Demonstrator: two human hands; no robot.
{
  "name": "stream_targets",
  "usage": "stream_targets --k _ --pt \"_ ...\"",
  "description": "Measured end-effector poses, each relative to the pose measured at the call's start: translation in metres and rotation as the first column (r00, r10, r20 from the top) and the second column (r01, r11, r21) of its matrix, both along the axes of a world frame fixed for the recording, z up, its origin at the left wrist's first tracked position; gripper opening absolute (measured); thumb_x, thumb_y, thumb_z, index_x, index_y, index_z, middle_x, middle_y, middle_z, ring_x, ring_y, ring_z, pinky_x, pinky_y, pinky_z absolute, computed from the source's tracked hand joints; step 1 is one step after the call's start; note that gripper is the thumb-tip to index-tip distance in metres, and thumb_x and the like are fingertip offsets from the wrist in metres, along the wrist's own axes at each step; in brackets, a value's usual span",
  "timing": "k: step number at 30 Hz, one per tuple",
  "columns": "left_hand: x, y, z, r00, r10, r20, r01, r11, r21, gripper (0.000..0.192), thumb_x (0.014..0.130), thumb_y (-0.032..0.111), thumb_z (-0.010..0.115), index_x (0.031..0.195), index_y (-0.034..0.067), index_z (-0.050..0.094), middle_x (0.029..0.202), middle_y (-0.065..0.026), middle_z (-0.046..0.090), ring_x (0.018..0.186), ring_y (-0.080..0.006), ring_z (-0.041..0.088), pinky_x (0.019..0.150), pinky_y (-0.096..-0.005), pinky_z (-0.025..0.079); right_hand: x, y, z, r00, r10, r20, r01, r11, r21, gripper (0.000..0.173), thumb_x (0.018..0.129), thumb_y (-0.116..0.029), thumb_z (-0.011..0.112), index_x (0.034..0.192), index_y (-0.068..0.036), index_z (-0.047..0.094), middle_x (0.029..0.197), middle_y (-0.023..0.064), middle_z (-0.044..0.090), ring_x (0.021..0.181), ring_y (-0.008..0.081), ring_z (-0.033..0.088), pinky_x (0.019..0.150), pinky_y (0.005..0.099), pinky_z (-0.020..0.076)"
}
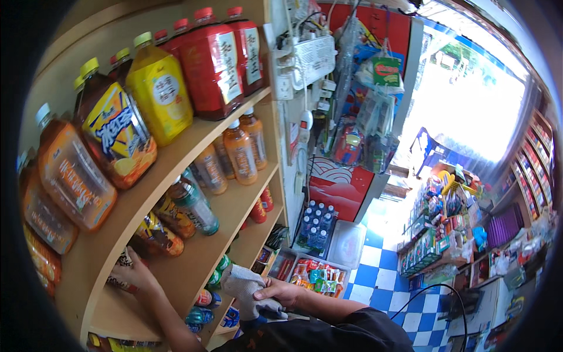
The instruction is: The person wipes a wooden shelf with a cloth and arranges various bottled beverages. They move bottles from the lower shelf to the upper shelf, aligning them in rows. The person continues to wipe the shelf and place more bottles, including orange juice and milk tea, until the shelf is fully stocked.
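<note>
My left hand (140, 275) reaches onto the second wooden shelf (176, 273), its fingers around a drink bottle (121, 279) with a dark and white label; the upper shelf's edge partly hides it. Dark tea bottles (160, 235) and a green-labelled bottle (193, 207) stand just behind that hand. In front of my body, my right hand (279, 291) grips a grey-white knitted work glove (242, 286) with dark blue parts. Large bottles of orange drink (77, 176), iced tea (114, 132), yellow drink (159, 90) and red drink (211, 66) line the top shelf.
An upright shelf panel (275, 176) ends the shelving. Beyond it are a power strip (314, 57) with cables, hanging bags, a pack of water bottles (314, 229) and a plastic bin of snacks (319, 277). A loaded display (440, 224) stands across the blue-white checked floor (382, 268).
</note>
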State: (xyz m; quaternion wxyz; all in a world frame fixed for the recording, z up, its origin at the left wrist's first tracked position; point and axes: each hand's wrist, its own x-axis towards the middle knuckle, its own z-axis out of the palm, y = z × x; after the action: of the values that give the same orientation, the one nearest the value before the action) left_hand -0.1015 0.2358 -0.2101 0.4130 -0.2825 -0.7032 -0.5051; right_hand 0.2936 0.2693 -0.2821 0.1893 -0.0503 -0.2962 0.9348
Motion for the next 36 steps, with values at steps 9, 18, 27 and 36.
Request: stream_targets --k 9,18,27,36 --pt "-0.006 0.008 -0.006 0.944 -0.231 0.234 0.239 0.971 -0.008 0.077 0.091 0.023 0.076 0.146 -0.012 0.037 0.137 -0.0329 0.047 0.124 -0.0488 0.051 0.103 -0.0559 0.045 0.011 0.001 0.008 0.999 0.037 -0.033 -0.039 0.997 -0.071 0.059 0.088 -0.021 0.081 0.138 -0.003 0.056 0.116 0.0062 0.071 0.103 0.0169 0.07 0.094 0.0326 0.0554" --pt "-0.008 0.004 -0.021 0.957 -0.072 0.281 0.137 0.966 -0.218 0.088 0.095 0.021 0.07 0.153 -0.012 0.014 0.152 -0.0327 0.038 0.138 -0.0411 0.044 0.117 -0.0464 0.034 -0.003 -0.001 -0.004 0.998 0.06 -0.037 -0.063 0.995 -0.08 0.05 0.089 -0.019 0.08 0.132 -0.003 0.059 0.111 0.0072 0.072 0.098 0.018 0.071 0.089 0.0339 0.0583" --pt "0.071 -0.078 -0.021 0.883 -0.254 0.394 0.32 0.941 -0.111 0.081 0.092 0.009 0.074 0.154 -0.006 0.024 0.142 -0.0215 0.051 0.123 -0.0263 0.056 0.103 -0.0347 0.047 -0.006 0.002 -0.025 0.995 0.029 0.091 -0.028 1.0 -0.008 0.061 0.087 -0.018 0.081 0.14 -0.003 0.053 0.115 0.0065 0.069 0.103 0.0179 0.068 0.093 0.0333 0.0546" --pt "0.162 -0.219 0.084 0.021 -0.783 0.622 0.989 0.106 0.099 0.075 0.081 0.003 0.084 0.144 0.008 0.043 0.129 -0.0125 0.061 0.12 -0.0238 0.061 0.1 -0.0383 0.051 0.009 0.023 -0.007 0.983 -0.164 0.079 0.161 0.986 0.042 0.088 0.07 -0.017 0.086 0.147 -0.001 0.046 0.131 0.0161 0.063 0.12 0.033 0.062 0.104 0.0466 0.0505"
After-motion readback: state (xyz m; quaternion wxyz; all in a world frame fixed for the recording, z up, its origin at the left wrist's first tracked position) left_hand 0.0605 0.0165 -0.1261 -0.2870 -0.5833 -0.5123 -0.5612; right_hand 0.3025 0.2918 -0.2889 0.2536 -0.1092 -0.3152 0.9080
